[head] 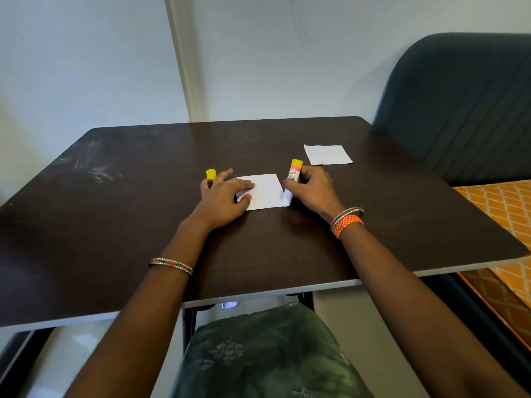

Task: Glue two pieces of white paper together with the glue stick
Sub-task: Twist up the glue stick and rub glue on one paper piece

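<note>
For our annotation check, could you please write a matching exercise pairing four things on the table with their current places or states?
Things:
1. glue stick
2. yellow cap
3. near paper
4. far paper

States:
A. lies alone, untouched
B. pressed flat by the left hand
C. gripped by the right hand
D. stands beside the left hand's fingers

Pairs: 1-C, 2-D, 3-B, 4-A

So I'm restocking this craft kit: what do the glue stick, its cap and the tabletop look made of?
Glue stick: smooth plastic tube, glossy printed label. Yellow cap: likely the same hard plastic, evenly coloured, slight sheen. Tabletop: dark wood-grain laminate probably, with a pale edge band and whitish scuffs.
</note>
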